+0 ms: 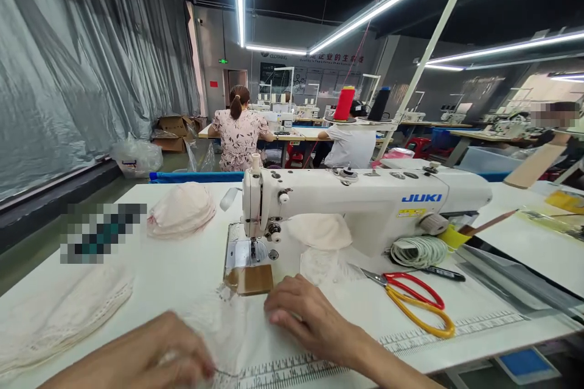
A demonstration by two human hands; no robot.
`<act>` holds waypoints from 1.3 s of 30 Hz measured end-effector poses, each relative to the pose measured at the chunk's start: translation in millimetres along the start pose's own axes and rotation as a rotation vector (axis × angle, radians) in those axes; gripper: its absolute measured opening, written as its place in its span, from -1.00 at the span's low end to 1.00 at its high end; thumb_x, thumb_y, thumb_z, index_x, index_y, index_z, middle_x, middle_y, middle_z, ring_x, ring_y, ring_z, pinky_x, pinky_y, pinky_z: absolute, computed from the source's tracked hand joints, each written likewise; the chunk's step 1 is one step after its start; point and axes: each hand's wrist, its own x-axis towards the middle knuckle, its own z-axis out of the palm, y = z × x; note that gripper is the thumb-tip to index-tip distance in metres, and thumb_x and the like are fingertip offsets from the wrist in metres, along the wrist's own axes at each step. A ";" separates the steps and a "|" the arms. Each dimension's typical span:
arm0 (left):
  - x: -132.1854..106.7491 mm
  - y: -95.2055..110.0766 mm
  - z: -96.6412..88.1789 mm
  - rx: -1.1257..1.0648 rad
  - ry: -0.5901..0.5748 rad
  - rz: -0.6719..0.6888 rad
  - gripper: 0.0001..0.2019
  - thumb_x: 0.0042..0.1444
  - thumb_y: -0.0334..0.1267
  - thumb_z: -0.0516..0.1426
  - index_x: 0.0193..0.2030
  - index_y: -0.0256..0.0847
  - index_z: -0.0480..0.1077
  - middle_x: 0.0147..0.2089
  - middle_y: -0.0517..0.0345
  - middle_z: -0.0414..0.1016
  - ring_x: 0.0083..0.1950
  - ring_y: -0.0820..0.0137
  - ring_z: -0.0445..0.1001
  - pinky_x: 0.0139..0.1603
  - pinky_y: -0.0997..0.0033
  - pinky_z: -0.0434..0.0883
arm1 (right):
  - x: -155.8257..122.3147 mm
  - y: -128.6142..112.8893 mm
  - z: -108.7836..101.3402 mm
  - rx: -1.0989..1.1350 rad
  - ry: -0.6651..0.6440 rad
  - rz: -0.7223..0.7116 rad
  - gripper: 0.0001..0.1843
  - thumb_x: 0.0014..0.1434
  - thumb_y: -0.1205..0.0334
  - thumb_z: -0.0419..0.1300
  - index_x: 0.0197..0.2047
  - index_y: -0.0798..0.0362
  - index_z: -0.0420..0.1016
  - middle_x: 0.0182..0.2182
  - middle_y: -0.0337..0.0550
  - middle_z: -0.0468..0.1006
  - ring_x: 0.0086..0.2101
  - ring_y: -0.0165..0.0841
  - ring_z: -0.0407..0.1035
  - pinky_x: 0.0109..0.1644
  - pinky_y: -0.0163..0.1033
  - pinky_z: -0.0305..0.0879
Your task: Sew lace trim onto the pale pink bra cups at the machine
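My left hand (pixel 157 355) is at the near edge of the white table (pixel 173 267), fingers pinched on a sheer white lace piece (pixel 228 331) spread in front of me. My right hand (pixel 308 316) lies on the same lace with its fingers curled down, just right of the sewing machine's brown-taped needle plate (pixel 249 279). The white JUKI sewing machine (pixel 365 200) stands behind my hands, its needle (pixel 252 248) raised above the plate.
A stack of pink bra cups (pixel 180 209) lies at the back left, more cups (pixel 319 231) under the machine arm. Red and yellow scissors (pixel 413 298) and coiled white cord (pixel 417 250) lie right. Lace pieces (pixel 59 316) sit far left. Two people sit at tables beyond.
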 end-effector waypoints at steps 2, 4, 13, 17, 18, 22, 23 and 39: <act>23.9 5.5 -2.6 0.095 0.151 -0.012 -0.72 0.18 0.00 0.01 -0.21 0.01 0.51 -0.13 0.15 0.54 -0.03 0.18 0.42 -0.01 0.37 0.28 | 11.0 4.1 5.3 -0.008 0.061 0.079 -0.60 0.37 0.10 -0.13 -0.31 0.11 0.43 -0.38 -0.13 0.49 -0.35 -0.38 0.34 -0.24 -0.29 0.19; 50.0 8.3 -0.8 0.172 0.278 0.037 -0.79 0.15 -0.15 0.03 -0.16 -0.04 0.45 -0.10 0.12 0.49 -0.02 0.18 0.38 -0.01 0.34 0.25 | 21.6 6.9 12.8 -0.009 0.089 0.130 -0.60 0.36 0.10 -0.12 -0.34 0.10 0.41 -0.40 -0.15 0.46 -0.40 -0.40 0.32 -0.33 -0.33 0.19; 75.2 9.3 6.1 0.197 0.177 -0.105 -0.93 -0.12 -0.35 0.06 -0.43 -0.12 0.29 -0.29 0.19 0.34 -0.15 0.21 0.28 -0.15 0.35 0.19 | 43.2 -1.0 34.8 0.013 -0.031 0.271 -0.77 0.00 0.24 0.31 -0.34 0.06 0.33 -0.29 -0.19 0.41 -0.27 -0.30 0.30 -0.19 -0.23 0.22; 73.5 7.5 -1.8 0.025 0.158 -0.086 -0.96 -0.06 -0.27 0.08 -0.43 -0.13 0.26 -0.39 0.27 0.31 -0.28 0.30 0.29 -0.28 0.45 0.18 | 44.5 3.5 30.7 0.339 -0.080 0.427 -0.86 0.00 0.46 0.16 -0.41 0.06 0.29 -0.52 -0.34 0.29 -0.46 -0.45 0.20 -0.36 -0.37 0.16; 74.6 6.1 -2.7 -0.024 0.160 -0.106 -0.95 -0.06 -0.26 0.09 -0.42 -0.14 0.27 -0.44 0.30 0.28 -0.33 0.32 0.28 -0.34 0.48 0.17 | 44.2 5.6 28.9 0.419 -0.091 0.454 -0.86 0.00 0.46 0.15 -0.38 0.06 0.30 -0.53 -0.36 0.27 -0.49 -0.48 0.17 -0.40 -0.39 0.13; 82.8 -2.6 -1.3 -0.129 0.172 -0.114 -0.88 -0.11 -0.27 0.13 -0.38 -0.20 0.37 -0.50 0.32 0.28 -0.41 0.37 0.26 -0.43 0.52 0.13 | 44.7 13.6 24.9 0.634 -0.130 0.437 -0.72 -0.06 0.41 0.25 -0.24 0.06 0.31 -0.48 -0.37 0.33 -0.53 -0.53 0.18 -0.44 -0.42 0.13; 85.1 -4.6 -0.5 -0.141 0.168 -0.106 -0.88 -0.11 -0.26 0.13 -0.39 -0.21 0.39 -0.50 0.31 0.29 -0.42 0.37 0.26 -0.44 0.52 0.13 | 45.6 14.7 24.7 0.656 -0.138 0.441 -0.68 -0.08 0.35 0.30 -0.23 0.06 0.32 -0.47 -0.36 0.35 -0.52 -0.52 0.21 -0.43 -0.42 0.14; 100.5 -6.0 -6.6 -0.191 0.126 -0.086 -0.80 0.02 -0.15 0.07 -0.46 -0.24 0.31 -0.52 0.30 0.18 -0.46 0.43 0.15 -0.46 0.51 0.05 | 54.7 18.3 21.2 0.485 -0.100 0.469 -0.79 -0.06 0.53 0.17 -0.33 0.10 0.37 -0.56 -0.37 0.39 -0.54 -0.51 0.20 -0.45 -0.43 0.11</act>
